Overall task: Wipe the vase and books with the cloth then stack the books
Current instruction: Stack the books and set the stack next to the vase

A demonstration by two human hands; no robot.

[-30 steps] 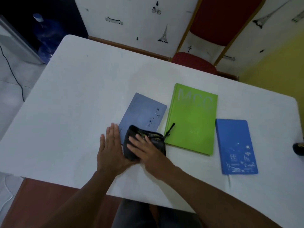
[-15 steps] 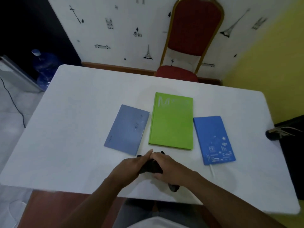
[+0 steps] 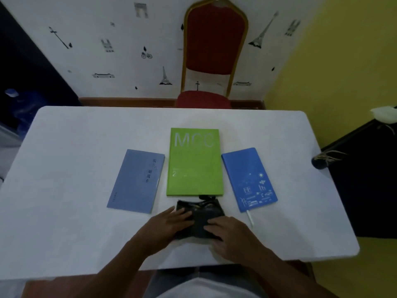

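Three books lie side by side on the white table: a grey-blue book on the left, a green book in the middle, a bright blue book on the right. A dark cloth lies flat just in front of the green book. My left hand rests on the cloth's left part and my right hand on its right part, fingers pressing it down. A dark vase with dried stems stands at the table's right edge.
A red chair with a gold frame stands behind the table against the patterned wall. A black surface lies to the right of the table, with a white object above it. A blue water bottle sits at far left.
The cloth came off the grey-blue book and now lies on the table in front of the green book, spread flatter under both hands. The camera view rose and centred.
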